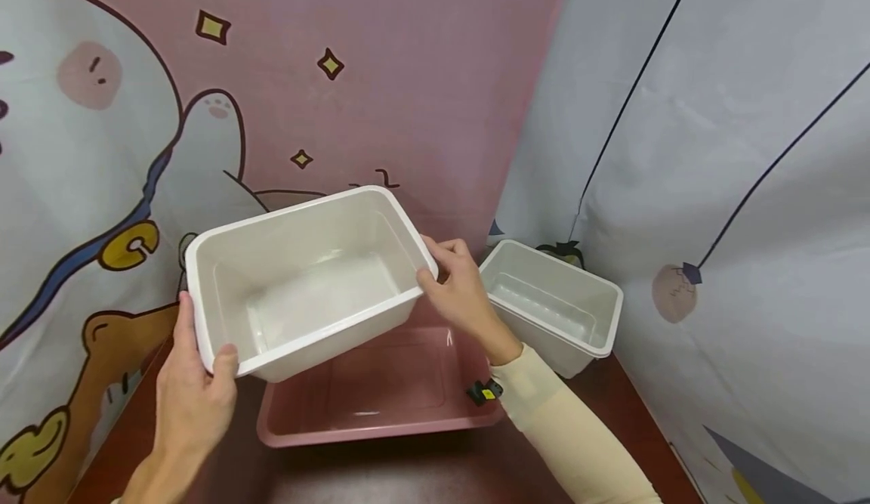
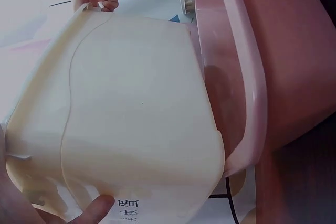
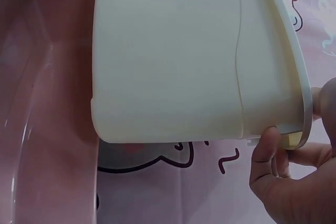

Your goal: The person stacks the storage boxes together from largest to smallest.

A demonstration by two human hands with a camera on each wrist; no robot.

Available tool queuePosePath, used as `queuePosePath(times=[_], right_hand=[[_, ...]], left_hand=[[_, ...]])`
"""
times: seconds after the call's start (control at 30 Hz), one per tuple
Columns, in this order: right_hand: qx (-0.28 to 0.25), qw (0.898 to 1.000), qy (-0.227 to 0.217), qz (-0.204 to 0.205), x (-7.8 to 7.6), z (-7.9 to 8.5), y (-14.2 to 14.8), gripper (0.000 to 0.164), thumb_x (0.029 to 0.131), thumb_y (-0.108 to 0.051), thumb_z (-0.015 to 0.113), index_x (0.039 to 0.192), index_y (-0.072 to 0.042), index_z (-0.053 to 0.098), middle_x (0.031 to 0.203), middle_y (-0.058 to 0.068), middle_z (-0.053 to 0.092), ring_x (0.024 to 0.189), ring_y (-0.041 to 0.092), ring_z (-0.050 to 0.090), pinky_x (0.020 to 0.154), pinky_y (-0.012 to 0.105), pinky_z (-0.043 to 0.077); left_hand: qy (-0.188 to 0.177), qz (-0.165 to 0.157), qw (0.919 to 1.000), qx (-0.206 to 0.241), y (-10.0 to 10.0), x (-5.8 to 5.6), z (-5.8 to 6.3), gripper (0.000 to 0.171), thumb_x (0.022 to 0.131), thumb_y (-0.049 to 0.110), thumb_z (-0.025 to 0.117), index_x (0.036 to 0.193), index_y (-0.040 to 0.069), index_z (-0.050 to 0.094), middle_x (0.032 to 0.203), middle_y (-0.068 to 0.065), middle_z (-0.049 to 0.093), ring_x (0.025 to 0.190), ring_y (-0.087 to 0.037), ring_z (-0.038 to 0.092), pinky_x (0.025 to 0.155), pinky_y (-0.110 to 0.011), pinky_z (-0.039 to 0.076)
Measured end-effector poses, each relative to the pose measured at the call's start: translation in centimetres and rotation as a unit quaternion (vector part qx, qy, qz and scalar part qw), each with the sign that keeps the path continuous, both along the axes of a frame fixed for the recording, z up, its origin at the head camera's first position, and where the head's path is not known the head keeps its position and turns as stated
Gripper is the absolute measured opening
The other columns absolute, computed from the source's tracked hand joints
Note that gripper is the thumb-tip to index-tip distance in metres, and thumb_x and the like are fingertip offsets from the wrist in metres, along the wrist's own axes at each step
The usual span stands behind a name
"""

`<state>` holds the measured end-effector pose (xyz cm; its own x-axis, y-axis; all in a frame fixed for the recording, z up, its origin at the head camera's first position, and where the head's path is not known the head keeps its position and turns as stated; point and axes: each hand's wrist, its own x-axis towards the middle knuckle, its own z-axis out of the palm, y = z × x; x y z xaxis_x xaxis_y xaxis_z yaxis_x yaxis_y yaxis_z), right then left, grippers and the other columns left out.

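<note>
Both hands hold up an empty white plastic bin [image 1: 326, 285], tilted so that its inside faces the head camera. My left hand [image 1: 193, 391] grips the near left corner, thumb over the rim. At the opposite end, my right hand [image 1: 458, 292] pinches the rim between thumb and fingers. The left wrist view shows the bin's outer wall [image 2: 136, 87] with small dark printed characters, and a finger [image 2: 97, 208] lying against it. In the right wrist view, fingers [image 3: 265, 156] curl under the rim. Below the bin, a pink basin [image 1: 381, 434] is partly covered by it.
A second white bin [image 1: 544, 338] stands right of the basin on the dark reddish-brown table [image 1: 381, 474]; its rim looks doubled. Cartoon-printed cloth [image 1: 435, 73] hangs behind and at both sides. A small black clip-like object [image 1: 485, 392] shows beside the right sleeve.
</note>
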<state>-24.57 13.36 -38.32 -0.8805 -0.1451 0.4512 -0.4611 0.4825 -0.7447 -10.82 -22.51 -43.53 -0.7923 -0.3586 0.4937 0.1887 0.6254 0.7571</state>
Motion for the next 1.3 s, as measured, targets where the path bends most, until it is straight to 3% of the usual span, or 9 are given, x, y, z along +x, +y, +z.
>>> queuePosePath(times=[0.17, 0.27, 0.47, 0.73, 0.93, 1.0, 1.07, 1.17, 1.3], right_hand=[[-0.021, 1.000, 0.001, 0.004, 0.7, -0.4, 0.9, 0.062, 0.099, -0.012, 0.072, 0.161, -0.009, 0.070, 0.139, 0.021, 0.063, 0.100, 0.027, 0.069, 0.084, 0.022, 0.058], [-0.017, 1.000, 0.006, 0.001, 1.1, -0.6, 1.4, 0.062, 0.099, -0.012, 0.072, 0.161, -0.009, 0.070, 0.146, 0.021, 0.066, 0.100, 0.027, 0.071, 0.083, 0.024, 0.059], [-0.019, 1.000, 0.012, -0.008, 1.8, -1.0, 2.2, 0.062, 0.098, -0.011, 0.071, 0.160, -0.009, 0.072, 0.148, 0.020, 0.072, 0.106, 0.028, 0.073, 0.084, 0.031, 0.063], [-0.017, 0.999, 0.032, -0.017, 3.0, -1.6, 3.2, 0.062, 0.100, -0.008, 0.072, 0.161, -0.003, 0.069, 0.139, 0.020, 0.081, 0.100, 0.028, 0.077, 0.081, 0.019, 0.061], [-0.005, 0.998, 0.036, -0.043, 3.8, -1.9, 3.9, 0.063, 0.100, -0.009, 0.073, 0.163, -0.007, 0.068, 0.142, 0.015, 0.082, 0.099, 0.026, 0.074, 0.079, 0.023, 0.061], [-0.001, 0.998, 0.035, -0.051, 4.1, -2.0, 4.2, 0.063, 0.101, -0.010, 0.074, 0.163, -0.009, 0.068, 0.145, 0.014, 0.082, 0.101, 0.027, 0.073, 0.078, 0.025, 0.060], [0.001, 0.998, 0.033, -0.056, 4.4, -2.1, 4.4, 0.063, 0.102, -0.011, 0.076, 0.164, -0.010, 0.068, 0.148, 0.013, 0.081, 0.102, 0.028, 0.074, 0.077, 0.025, 0.060], [-0.002, 0.998, 0.030, -0.060, 4.8, -2.3, 4.7, 0.062, 0.103, -0.012, 0.077, 0.164, -0.012, 0.068, 0.151, 0.013, 0.080, 0.104, 0.028, 0.075, 0.078, 0.023, 0.062], [-0.009, 0.998, 0.022, -0.060, 5.3, -2.4, 5.2, 0.061, 0.104, -0.012, 0.077, 0.164, -0.014, 0.068, 0.154, 0.012, 0.078, 0.109, 0.027, 0.078, 0.081, 0.023, 0.064]], left_hand=[[0.011, -0.015, 0.9998, -0.003, 0.4, -0.3, 0.0, 0.099, 0.100, 0.004, 0.066, 0.188, 0.024, 0.026, 0.178, -0.028, 0.053, 0.131, -0.056, 0.067, 0.098, -0.001, 0.027], [0.007, -0.028, 0.9996, -0.005, 0.6, -0.4, 0.2, 0.100, 0.100, 0.004, 0.067, 0.188, 0.025, 0.024, 0.180, -0.027, 0.050, 0.133, -0.055, 0.067, 0.101, 0.003, 0.031], [-0.001, -0.053, 0.9985, -0.015, 0.8, -0.7, 0.2, 0.101, 0.101, 0.003, 0.068, 0.189, 0.022, 0.023, 0.184, -0.025, 0.045, 0.139, -0.056, 0.065, 0.101, 0.006, 0.028], [0.012, -0.077, 0.9965, -0.029, 1.1, -1.3, 0.2, 0.102, 0.099, 0.001, 0.071, 0.188, 0.018, 0.024, 0.180, -0.029, 0.049, 0.136, -0.055, 0.067, 0.099, 0.008, 0.029], [0.006, -0.092, 0.9950, -0.038, 1.4, -1.6, 0.2, 0.103, 0.099, 0.000, 0.072, 0.188, 0.018, 0.023, 0.180, -0.028, 0.050, 0.135, -0.053, 0.068, 0.101, 0.007, 0.029], [0.000, -0.097, 0.9944, -0.042, 1.4, -1.7, 0.2, 0.103, 0.099, 0.000, 0.072, 0.188, 0.016, 0.023, 0.180, -0.029, 0.050, 0.135, -0.054, 0.068, 0.111, -0.011, 0.048], [-0.006, -0.101, 0.9938, -0.047, 1.5, -1.8, 0.2, 0.103, 0.100, 0.000, 0.072, 0.188, 0.015, 0.022, 0.180, -0.029, 0.049, 0.134, -0.056, 0.069, 0.111, -0.039, 0.062], [-0.006, -0.109, 0.9928, -0.050, 1.6, -1.9, 0.1, 0.102, 0.100, -0.001, 0.071, 0.188, 0.013, 0.021, 0.178, -0.032, 0.050, 0.133, -0.058, 0.069, 0.103, -0.079, 0.056], [0.001, -0.115, 0.9919, -0.054, 1.9, -2.1, -0.2, 0.102, 0.099, -0.001, 0.072, 0.187, 0.011, 0.024, 0.175, -0.033, 0.053, 0.129, -0.058, 0.070, 0.100, -0.081, 0.059]])
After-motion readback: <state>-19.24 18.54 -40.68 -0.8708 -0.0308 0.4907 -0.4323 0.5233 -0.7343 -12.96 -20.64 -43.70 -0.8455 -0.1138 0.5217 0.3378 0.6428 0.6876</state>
